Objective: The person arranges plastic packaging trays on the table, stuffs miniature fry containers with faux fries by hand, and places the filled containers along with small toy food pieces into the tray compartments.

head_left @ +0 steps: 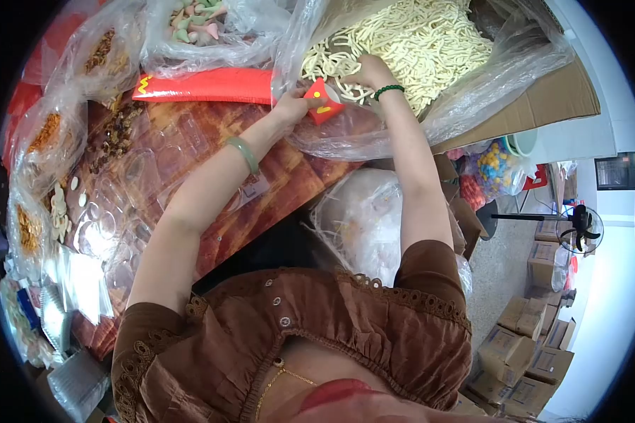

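Note:
My left hand (294,107) grips a small red French fry box (322,103) with yellow marks, tilted with its pale opening toward the right. A jade bangle circles that wrist. To the right of the box, my right hand (371,75), wearing a green bead bracelet, reaches into a heap of pale yellow fry-shaped sticks (437,53). Its fingers are curled on several sticks at the heap's left side; the fingertips are partly hidden. The heap lies in a clear plastic liner (466,120) inside a cardboard box (529,106).
A long row of stacked red fry boxes (204,86) lies left of my hands on the brown patterned table (282,173). Plastic bags of small pieces (197,25) line the table's far and left edges. Cardboard cartons (522,345) and a black fan (581,227) stand at the right.

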The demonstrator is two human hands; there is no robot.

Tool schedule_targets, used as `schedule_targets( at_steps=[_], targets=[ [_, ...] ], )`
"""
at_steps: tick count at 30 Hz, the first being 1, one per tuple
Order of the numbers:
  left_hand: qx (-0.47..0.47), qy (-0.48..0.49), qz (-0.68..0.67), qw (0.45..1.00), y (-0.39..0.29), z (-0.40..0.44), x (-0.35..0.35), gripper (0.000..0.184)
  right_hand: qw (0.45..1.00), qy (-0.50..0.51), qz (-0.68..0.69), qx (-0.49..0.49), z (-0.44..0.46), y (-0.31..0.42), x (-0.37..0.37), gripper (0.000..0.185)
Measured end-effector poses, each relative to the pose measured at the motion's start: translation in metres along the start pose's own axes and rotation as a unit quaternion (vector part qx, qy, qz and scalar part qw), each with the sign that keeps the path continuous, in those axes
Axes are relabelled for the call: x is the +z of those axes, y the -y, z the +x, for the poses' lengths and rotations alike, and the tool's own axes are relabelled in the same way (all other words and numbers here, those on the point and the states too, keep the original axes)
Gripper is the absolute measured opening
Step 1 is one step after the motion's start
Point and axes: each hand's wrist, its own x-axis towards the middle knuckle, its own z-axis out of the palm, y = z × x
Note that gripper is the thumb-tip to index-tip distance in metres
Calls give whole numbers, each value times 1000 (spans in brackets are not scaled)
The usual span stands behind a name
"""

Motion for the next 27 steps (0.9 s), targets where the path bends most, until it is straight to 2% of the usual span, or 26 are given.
schedule_targets(
  at_steps=[1,2,5,9,10,12,15,18,19,21,23,25,27],
  targets=[
    [0,-2,0,1000,1,-2,0,45,998,-42,-45,-16,-1,6,8,56],
    [-4,-10,-6,1000,1,-3,1,46,998,-44,-44,-17,-2,10,12,56],
    [1,-15,-4,1000,3,0,0,46,992,-126,-2,-25,1,13,21,33],
    [-7,-12,17,1000,-3,-5,2,47,998,-58,12,-35,2,17,6,36],
    [-4,-14,17,1000,-2,-3,1,47,997,-60,12,-38,5,17,9,36],
    [3,-11,15,1000,-2,-5,2,47,995,-76,-1,-68,6,18,18,25],
    [-8,-19,5,1000,-8,-12,6,45,993,-85,-31,-79,13,15,19,24],
    [7,-6,4,1000,-11,-12,5,47,992,-95,71,-37,-1,19,-9,29],
    [6,-5,2,1000,-15,-17,9,47,986,-137,66,-74,-4,14,-12,30],
    [1,-28,-25,999,-25,-27,20,48,993,-101,26,-50,-5,11,-21,30],
    [21,-35,-40,998,-24,-18,25,48,989,-127,47,-57,-21,24,-39,27],
    [38,-43,-57,997,-22,-4,25,48,984,-153,0,-87,-33,40,-51,24],
    [39,-65,-10,997,-29,6,27,48,982,-128,3,-139,-45,53,-58,22]
  ],
)
